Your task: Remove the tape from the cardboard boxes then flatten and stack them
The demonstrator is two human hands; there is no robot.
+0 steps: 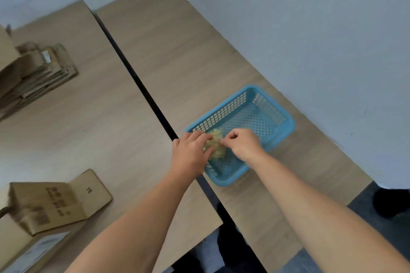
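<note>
Yellowish tape wad point(216, 147) in blue basket point(286, 115), pinched between left grip point(192, 150) and right grip point(243, 143)

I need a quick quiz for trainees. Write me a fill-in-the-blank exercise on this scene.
1. The left hand and right hand hold a wad of tape over a basket coloured ____.
2. The basket stands on the table beside the ____.
3. The stack of flattened boxes lies on the other table, to the person's ____.
Missing words: blue; wall; left.
</note>
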